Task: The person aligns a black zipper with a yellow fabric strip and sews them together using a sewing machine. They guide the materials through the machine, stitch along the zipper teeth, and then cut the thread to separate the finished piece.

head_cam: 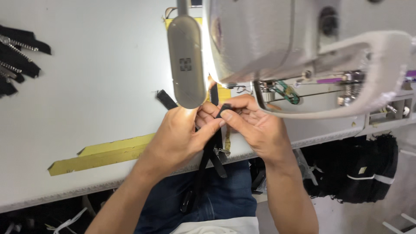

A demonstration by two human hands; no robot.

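A black zipper tape (pixel 215 149) is held between both hands just in front of the sewing machine (pixel 268 39), at the near edge of the white counter (pixel 99 86). The left hand (pixel 180 138) is closed on the tape, with the thumb pressed against its upper end, and the right hand (pixel 255 125) is pinched on a small folded black end (pixel 225 109) of the same tape between thumb and forefinger. The rest of the tape is seen hanging down over the counter edge toward the lap, with a metal slider (pixel 223 151) showing just below the hands. The step in hand is judged to be the folding or aligning of the tape end before it is fed under the machine; the needle area itself is hidden behind the grey lamp head (pixel 186 60) and the machine body, so it cannot be told whether the tape is already under the presser foot. What the next move calls for, by this judgement, is that the fold be kept flat and square while the end is slid forward beneath the machine head, with fingertips kept clear of the needle. A strip of yellow tape (pixel 104 154) is laid on the counter to the left of the machine, and a stack of further black zippers (pixel 17 56) lies far left of it.
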